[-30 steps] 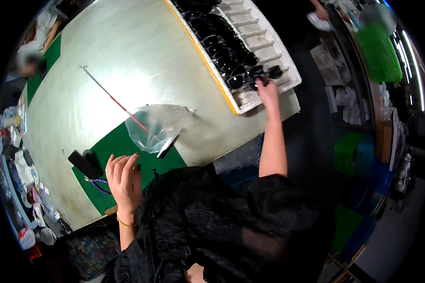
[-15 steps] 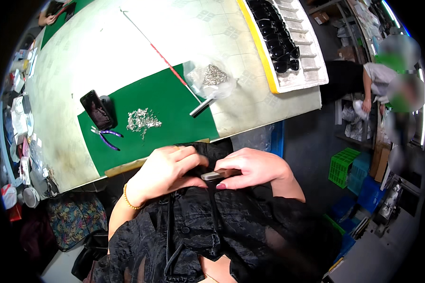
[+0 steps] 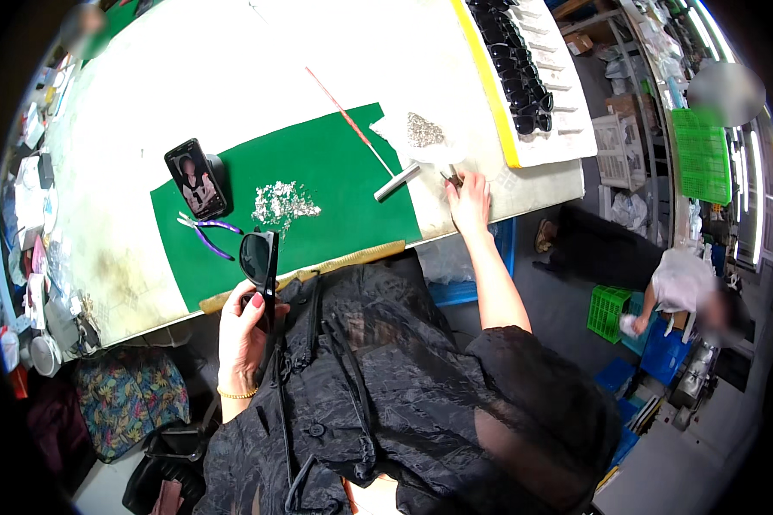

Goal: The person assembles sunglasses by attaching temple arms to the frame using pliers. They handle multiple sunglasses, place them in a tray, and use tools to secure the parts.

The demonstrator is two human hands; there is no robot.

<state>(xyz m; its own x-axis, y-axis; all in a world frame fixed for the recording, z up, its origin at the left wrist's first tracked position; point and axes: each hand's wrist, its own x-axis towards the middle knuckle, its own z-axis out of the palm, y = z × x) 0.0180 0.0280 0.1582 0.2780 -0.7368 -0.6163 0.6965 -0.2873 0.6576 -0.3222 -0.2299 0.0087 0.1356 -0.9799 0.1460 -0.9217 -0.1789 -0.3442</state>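
Observation:
Black sunglasses [image 3: 258, 257] are gripped in my left hand [image 3: 245, 330], with a dark lens raised beside the mat's near edge. My right hand [image 3: 470, 206] reaches to the table's near side. Its fingers close around a small dark-handled tool [image 3: 453, 179], whose kind I cannot make out. Just beyond it lies a clear plastic bag [image 3: 445, 153] with many small metal pieces [image 3: 424, 130]. On the green mat [image 3: 223, 292] a heap of small silvery parts [image 3: 285, 202] lies near purple-handled pliers [image 3: 210, 233].
A phone [image 3: 199, 183] leans on a stand at the mat's left. A silver metal cylinder [image 3: 397, 183] touches a thin red rod [image 3: 339, 107]. The white foam tray [image 3: 551, 86] at far right holds several sunglasses. Another person [image 3: 678, 279] bends near crates [image 3: 608, 314] at right.
My hands have parted from in front of my body. The left now holds sunglasses out to the left; the right has reached forward to the bag. The phone screen has lit up.

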